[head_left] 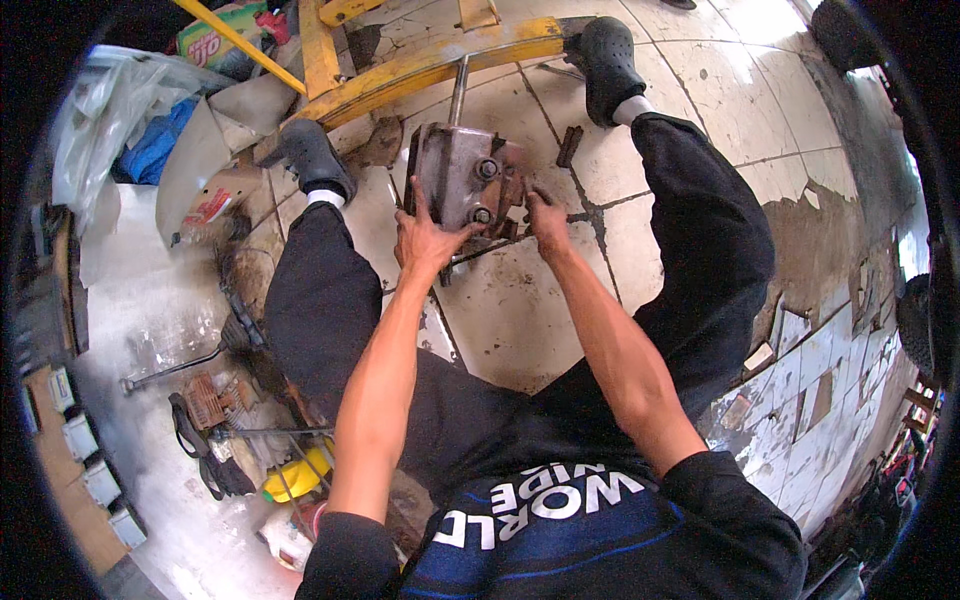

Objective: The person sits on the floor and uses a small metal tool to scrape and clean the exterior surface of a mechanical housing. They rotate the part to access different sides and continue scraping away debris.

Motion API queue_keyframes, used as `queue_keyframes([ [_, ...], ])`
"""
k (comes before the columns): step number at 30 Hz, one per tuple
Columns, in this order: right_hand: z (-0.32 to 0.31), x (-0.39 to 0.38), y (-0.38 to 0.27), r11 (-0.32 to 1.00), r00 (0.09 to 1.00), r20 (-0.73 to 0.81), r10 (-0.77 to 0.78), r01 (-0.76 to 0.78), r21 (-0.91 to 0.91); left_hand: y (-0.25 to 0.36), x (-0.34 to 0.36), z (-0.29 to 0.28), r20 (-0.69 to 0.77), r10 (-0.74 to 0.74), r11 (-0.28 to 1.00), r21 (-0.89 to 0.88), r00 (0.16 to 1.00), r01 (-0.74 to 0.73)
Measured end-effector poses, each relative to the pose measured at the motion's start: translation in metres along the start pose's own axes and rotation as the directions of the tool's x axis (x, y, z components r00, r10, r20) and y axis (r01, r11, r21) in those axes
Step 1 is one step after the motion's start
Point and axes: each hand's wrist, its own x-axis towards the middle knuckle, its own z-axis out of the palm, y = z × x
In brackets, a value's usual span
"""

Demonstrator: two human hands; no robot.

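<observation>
A boxy grey metal block point(452, 172) with two large bolt heads on its face sits on the tiled floor between my feet. My left hand point(425, 243) grips its lower left corner, the index finger up along the side and the thumb across the bottom. My right hand point(547, 222) is closed at its rusty right edge; the fingertips are partly hidden. A thin dark bar point(485, 250) runs below the block, passing near my right hand. From the block's top a shiny metal rod point(459, 92) reaches toward a yellow frame.
The yellow metal frame point(420, 75) stands beyond the block, between my shoes. A short rusty strip point(569, 146) lies on the right. At left are a cardboard box point(225, 200), plastic sheeting point(110, 110), tools and a yellow bottle point(298, 474). Broken tiles point(800, 375) lie at right.
</observation>
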Motion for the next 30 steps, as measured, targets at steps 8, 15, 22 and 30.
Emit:
queue_keyframes([
  [8, -0.012, -0.014, 0.030, 0.967, 0.967, -0.101, -0.233, 0.219, -0.132, 0.065, -0.036, 0.027, -0.016, -0.262, 0.964, -0.043, 0.965, 0.261],
  [15, -0.007, -0.006, 0.015, 0.988, 0.988, -0.077, -0.132, 0.125, -0.093, 0.052, -0.035, 0.053, -0.365, 0.086, 0.996, 0.045, 0.927, -0.075],
  [22, 0.000, -0.009, 0.006, 0.972, 0.985, -0.099, -0.142, 0.120, -0.200, 0.036, -0.013, 0.057, -0.385, 0.112, 0.950, -0.230, 0.916, -0.212],
  [30, 0.021, -0.005, -0.011, 0.938, 0.970, 0.006, -0.242, 0.236, -0.256, 0.023, 0.006, 0.027, -0.253, 0.054, 0.990, -0.112, 0.966, -0.085],
])
